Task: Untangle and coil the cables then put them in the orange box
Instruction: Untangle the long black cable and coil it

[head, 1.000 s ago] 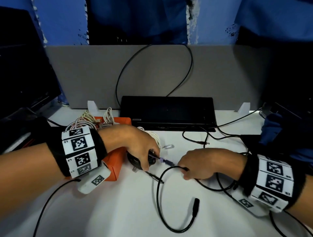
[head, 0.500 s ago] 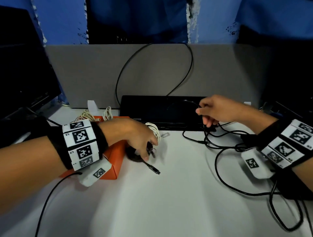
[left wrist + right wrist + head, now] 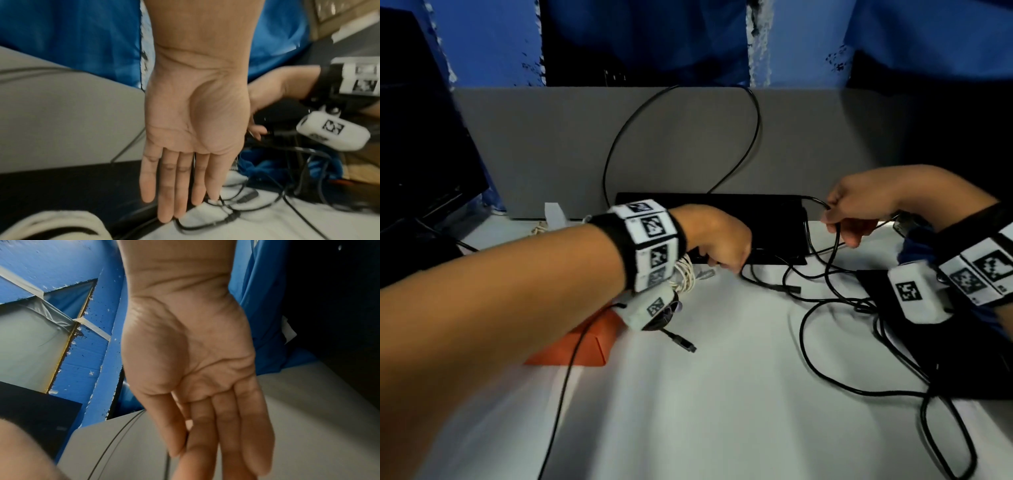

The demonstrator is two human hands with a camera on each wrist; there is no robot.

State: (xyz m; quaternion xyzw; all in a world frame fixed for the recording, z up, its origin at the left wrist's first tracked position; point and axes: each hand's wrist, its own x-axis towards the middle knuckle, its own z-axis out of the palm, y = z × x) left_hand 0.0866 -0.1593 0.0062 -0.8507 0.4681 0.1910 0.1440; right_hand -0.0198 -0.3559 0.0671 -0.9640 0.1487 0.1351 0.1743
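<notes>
The orange box (image 3: 585,346) lies at the left, mostly hidden under my left forearm. A white coiled cable (image 3: 685,277) and a dark coil with a loose plug (image 3: 681,342) lie beside it. Loose black cable (image 3: 803,334) sprawls in loops over the right half of the table. My left hand (image 3: 722,243) reaches across to those loops, and in the left wrist view its fingers (image 3: 179,194) are straight, tips at the black cable (image 3: 226,209). My right hand (image 3: 832,216) is raised at the back right. Its thumb and forefinger (image 3: 183,449) pinch a thin black cable (image 3: 167,465).
A flat black device (image 3: 705,205) lies along the grey partition (image 3: 688,137) at the back. A dark monitor (image 3: 414,137) stands at the far left and a black pouch (image 3: 928,359) lies at the right. The wrist camera's lead (image 3: 565,377) trails over the white table.
My left hand has left the coil beside the orange box and moved right and away toward the loose black loops. The right hand stays raised with the cable, slightly further right.
</notes>
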